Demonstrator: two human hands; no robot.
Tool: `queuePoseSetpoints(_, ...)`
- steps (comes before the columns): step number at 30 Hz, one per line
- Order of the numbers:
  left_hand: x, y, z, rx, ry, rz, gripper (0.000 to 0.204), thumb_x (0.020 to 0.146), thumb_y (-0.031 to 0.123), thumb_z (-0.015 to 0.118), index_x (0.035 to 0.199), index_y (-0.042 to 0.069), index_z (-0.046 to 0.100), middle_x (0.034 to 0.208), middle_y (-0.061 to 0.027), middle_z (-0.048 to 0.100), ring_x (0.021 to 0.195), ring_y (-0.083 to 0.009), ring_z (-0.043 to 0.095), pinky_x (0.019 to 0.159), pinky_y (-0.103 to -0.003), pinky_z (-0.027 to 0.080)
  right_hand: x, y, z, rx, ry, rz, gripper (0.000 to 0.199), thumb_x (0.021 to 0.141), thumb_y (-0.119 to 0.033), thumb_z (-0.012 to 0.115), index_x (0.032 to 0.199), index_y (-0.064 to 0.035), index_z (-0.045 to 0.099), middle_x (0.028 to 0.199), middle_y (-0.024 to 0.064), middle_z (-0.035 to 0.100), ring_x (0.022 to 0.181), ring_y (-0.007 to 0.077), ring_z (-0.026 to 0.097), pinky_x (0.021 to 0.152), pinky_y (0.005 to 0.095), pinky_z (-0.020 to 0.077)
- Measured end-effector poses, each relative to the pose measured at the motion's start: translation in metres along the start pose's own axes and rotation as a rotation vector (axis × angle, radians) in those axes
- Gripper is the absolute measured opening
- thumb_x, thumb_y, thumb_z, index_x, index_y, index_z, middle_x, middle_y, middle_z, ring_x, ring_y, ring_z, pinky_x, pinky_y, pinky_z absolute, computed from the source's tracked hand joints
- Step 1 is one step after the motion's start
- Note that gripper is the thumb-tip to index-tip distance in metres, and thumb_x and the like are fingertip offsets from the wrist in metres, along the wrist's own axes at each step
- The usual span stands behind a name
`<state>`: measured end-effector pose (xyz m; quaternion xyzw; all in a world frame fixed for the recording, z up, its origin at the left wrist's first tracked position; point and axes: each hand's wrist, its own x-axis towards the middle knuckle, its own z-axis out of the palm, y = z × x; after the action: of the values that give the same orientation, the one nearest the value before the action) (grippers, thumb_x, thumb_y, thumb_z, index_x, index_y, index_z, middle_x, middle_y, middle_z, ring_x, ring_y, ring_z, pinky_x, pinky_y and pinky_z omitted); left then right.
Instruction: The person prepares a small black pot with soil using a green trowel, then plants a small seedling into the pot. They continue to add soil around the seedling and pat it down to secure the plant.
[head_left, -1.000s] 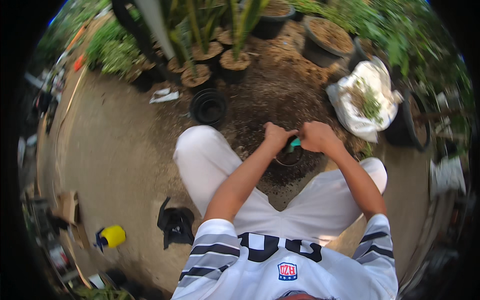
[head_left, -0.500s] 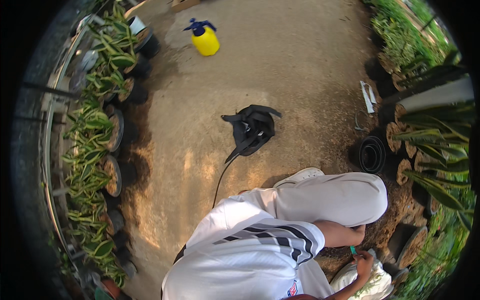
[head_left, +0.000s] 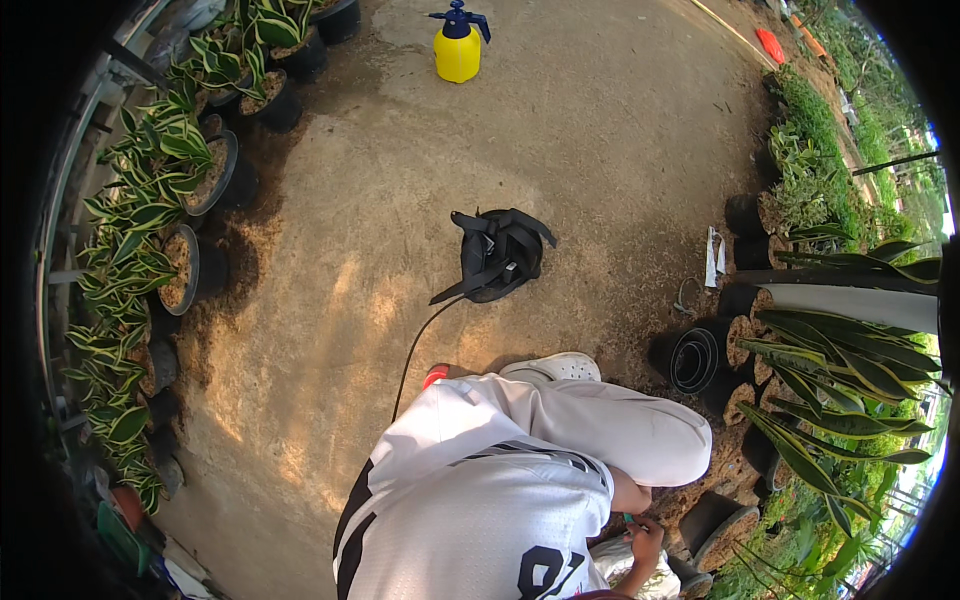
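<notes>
My right hand (head_left: 647, 541) is at the lower right, beyond my bent knee, with its fingers curled together at a small green object (head_left: 629, 518) whose kind I cannot make out. Just below that hand lies a white sack (head_left: 662, 582), partly covered by my arm. My left forearm (head_left: 627, 493) comes out of the striped sleeve and passes behind the knee, which hides the fingers. Beside the right hand, a black pot (head_left: 703, 521) filled with brown soil leans over on its side.
Nested black pots (head_left: 690, 361) stand ahead of my knee, near potted snake plants (head_left: 820, 400). More potted snake plants (head_left: 140, 250) line the left. A black strapped bag (head_left: 500, 255) with a cord and a yellow spray bottle (head_left: 458, 55) are on the concrete floor (head_left: 380, 180).
The view has turned, so my body, both arms and the pots on the right appear farther left. My right hand remains by the green object and the sack.
</notes>
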<state>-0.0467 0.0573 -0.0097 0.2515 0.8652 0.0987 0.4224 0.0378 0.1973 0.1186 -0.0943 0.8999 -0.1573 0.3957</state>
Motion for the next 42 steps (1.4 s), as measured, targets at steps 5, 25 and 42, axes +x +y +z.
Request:
queuePoseSetpoints(5,0.016,0.031,0.011,0.083,-0.049,0.055,0.088,0.069,0.056,0.086,0.144,0.02,0.054,0.142,-0.0105,0.06,0.13,-0.0352,0.055,0.097,-0.062,0.045,-0.014,0.003,0.007,0.028,0.014,0.024,0.035,0.079,-0.004,0.07,0.111,0.0125,0.072,0.091,0.0173,0.072,0.069,0.0198,0.067,0.054,0.0307,0.0546)
queuePoseSetpoints(25,-0.077,-0.019,0.1,-0.106,0.208,0.235,0.161,0.045,0.061,0.098,0.166,0.02,-0.001,0.147,-0.0254,0.05,0.127,-0.041,0.06,0.103,-0.049,0.05,-0.044,-0.011,0.03,-0.315,0.385,-0.13,0.024,0.075,-0.019,0.078,0.097,-0.012,0.082,0.085,0.0201,0.074,0.084,0.0375,0.073,0.08,0.0474,0.0583)
queuePoseSetpoints(42,-0.092,-0.023,0.124,-0.263,0.379,0.196,0.153,0.054,0.063,0.094,0.165,0.015,0.001,0.133,-0.0267,0.056,0.117,-0.0442,0.062,0.098,-0.049,0.051,-0.045,0.011,0.051,-0.269,0.443,-0.187,0.018,0.068,-0.013,0.072,0.084,-0.0095,0.08,0.08,0.0167,0.075,0.079,0.035,0.075,0.072,0.0451,0.06)
